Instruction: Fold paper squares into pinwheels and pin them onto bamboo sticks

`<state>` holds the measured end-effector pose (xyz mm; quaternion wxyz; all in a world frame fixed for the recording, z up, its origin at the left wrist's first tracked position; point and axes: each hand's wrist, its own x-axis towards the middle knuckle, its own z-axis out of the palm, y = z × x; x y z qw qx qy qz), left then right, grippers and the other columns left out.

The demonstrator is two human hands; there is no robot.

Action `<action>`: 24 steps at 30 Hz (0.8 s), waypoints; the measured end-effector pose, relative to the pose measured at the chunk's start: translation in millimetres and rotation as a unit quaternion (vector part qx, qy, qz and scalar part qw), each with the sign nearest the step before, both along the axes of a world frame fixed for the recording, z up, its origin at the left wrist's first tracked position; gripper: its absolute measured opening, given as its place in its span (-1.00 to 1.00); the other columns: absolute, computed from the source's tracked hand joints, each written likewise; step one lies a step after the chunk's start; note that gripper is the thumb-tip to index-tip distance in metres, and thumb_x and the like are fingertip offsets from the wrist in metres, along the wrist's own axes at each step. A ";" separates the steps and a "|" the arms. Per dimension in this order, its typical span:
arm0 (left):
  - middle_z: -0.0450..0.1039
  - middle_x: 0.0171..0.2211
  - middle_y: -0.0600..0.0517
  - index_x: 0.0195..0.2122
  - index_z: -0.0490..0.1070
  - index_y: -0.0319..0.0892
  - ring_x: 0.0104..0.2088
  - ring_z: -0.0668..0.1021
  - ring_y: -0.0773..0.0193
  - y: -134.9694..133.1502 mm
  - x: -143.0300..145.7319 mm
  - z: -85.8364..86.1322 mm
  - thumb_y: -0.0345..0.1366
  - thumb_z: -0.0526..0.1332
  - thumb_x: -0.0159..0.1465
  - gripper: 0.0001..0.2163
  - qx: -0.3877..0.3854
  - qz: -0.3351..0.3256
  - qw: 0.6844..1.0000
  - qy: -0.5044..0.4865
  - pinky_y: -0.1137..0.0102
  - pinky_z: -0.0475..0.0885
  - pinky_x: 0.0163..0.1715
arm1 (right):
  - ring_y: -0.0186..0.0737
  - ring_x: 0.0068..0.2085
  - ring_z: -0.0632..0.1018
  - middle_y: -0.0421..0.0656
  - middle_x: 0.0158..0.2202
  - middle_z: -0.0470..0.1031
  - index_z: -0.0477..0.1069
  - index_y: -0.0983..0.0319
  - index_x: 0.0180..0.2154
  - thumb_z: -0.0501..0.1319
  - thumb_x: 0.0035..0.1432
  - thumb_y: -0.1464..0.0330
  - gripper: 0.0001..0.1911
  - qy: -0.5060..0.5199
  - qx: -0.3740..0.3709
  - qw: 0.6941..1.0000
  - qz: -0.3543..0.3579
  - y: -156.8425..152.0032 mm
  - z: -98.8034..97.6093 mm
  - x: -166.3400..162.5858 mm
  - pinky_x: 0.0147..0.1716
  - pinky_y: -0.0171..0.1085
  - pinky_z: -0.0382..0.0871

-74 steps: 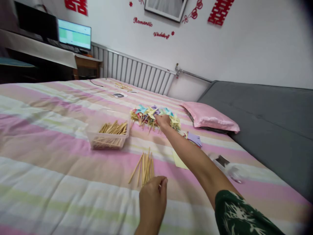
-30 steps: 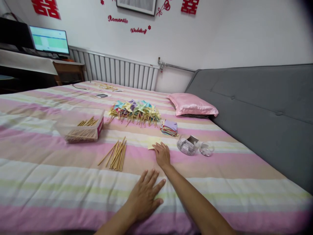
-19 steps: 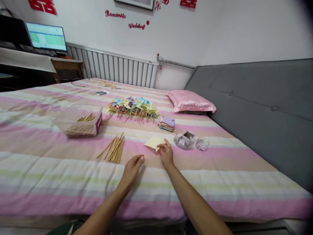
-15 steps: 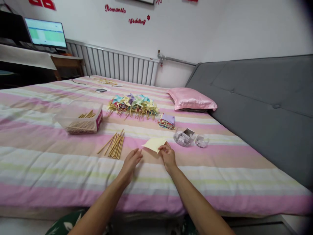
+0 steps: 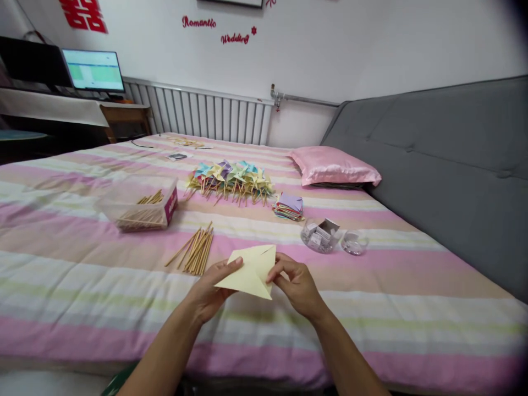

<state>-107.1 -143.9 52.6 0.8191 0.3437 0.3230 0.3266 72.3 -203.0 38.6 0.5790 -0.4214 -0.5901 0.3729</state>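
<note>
A pale yellow square of paper point(image 5: 251, 270), with slits cut in from its corners, is held up between both hands above the bed. My left hand point(image 5: 214, 286) grips its left side, thumb on top and fingers underneath. On the right edge my right hand point(image 5: 295, 283) pinches the sheet between thumb and fingers. Left of the paper lies a loose bunch of thin wooden sticks point(image 5: 198, 250). Beyond it sits a stack of coloured paper squares point(image 5: 289, 205), a purple one on top.
Finished paper pinwheels point(image 5: 231, 179) are heaped mid-bed. A clear plastic box point(image 5: 140, 212) of sticks stands at left. To the right are a round clear container point(image 5: 320, 235) with a small box inside and a clear lid point(image 5: 353, 242). A pink pillow point(image 5: 334, 166) lies near the grey headboard point(image 5: 433, 159).
My left hand has come over and taken hold of the yellow paper, which only my right hand held before. The sheet is now nearer and turned more toward me. The view has shifted slightly.
</note>
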 end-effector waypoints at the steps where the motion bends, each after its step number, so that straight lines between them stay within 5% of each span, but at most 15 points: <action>1: 0.56 -0.35 -0.15 -0.21 0.49 -0.37 -0.41 0.55 0.29 0.0 -0.7 0.0 -0.29 0.33 0.07 -0.70 0.013 -0.013 1.000 0.016 0.52 0.43 -0.42 | -0.18 -0.10 0.46 -0.12 -0.18 0.46 0.49 0.18 -0.52 0.22 0.08 0.37 -0.85 -0.018 0.000 1.000 0.002 -1.2 1.3 2.0 -0.11 -0.24 0.30; 9: 0.58 -0.37 -0.15 -0.22 0.52 -0.34 -0.43 0.56 0.24 -1.8 -0.6 -3.4 -0.29 0.37 -0.01 -0.68 0.029 -0.044 0.997 0.061 0.45 0.43 -0.39 | -0.23 -0.19 0.50 -0.15 -0.27 0.49 0.50 0.17 -0.32 0.19 0.09 0.42 -0.87 -0.076 -0.024 0.996 0.037 -5.7 1.6 14.3 -0.14 -0.25 0.33; 24: 0.57 -0.46 -0.11 -0.25 0.54 -0.33 -0.51 0.53 0.27 -4.9 -0.2 -11.4 -0.19 0.34 0.03 -0.67 0.075 -0.099 0.988 0.093 0.50 0.35 -0.52 | -0.23 -0.22 0.53 -0.19 -0.31 0.57 0.54 0.16 -0.34 0.29 0.00 0.33 -0.88 -0.135 -0.094 0.976 0.144 -9.8 7.3 19.0 -0.16 -0.26 0.37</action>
